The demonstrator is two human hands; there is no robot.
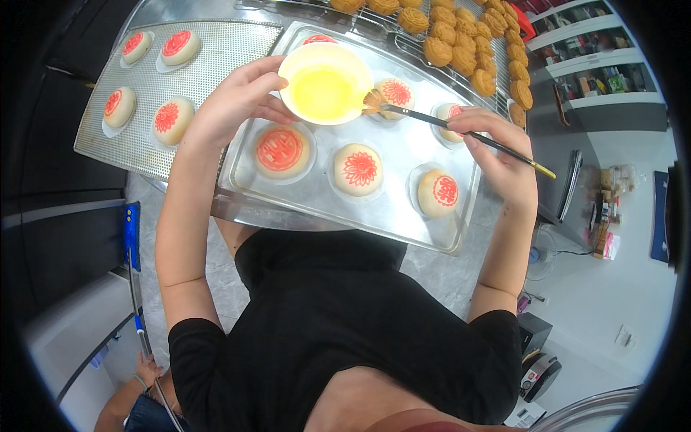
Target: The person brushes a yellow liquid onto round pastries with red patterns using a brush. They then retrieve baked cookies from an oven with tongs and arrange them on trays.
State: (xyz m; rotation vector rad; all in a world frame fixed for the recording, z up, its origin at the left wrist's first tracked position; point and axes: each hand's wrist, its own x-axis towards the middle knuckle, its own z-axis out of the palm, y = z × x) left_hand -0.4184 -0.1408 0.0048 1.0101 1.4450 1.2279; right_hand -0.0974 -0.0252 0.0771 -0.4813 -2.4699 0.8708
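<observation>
My left hand (253, 92) grips the rim of a white bowl (286, 92) of yellow liquid, held over a metal baking tray (302, 197). A slim black-handled brush (426, 117) is pinched in my right hand (499, 151); its fan of bristles touches the bowl's right rim. Several round pale pastries stamped with red designs lie on paper rounds on the tray, among them one with a flower (358, 169) below the bowl, one with a round seal (279, 150) under my left hand and one at the right (438, 193). The bowl partly hides another at the back.
A perforated tray (221, 43) with several stamped pastries adjoins at the left. Golden molded pastries (463, 59) stand on wire racks (378, 27) at the back right. Another person's hand (147, 370) holds a pole with a blue head (131, 232) at the lower left.
</observation>
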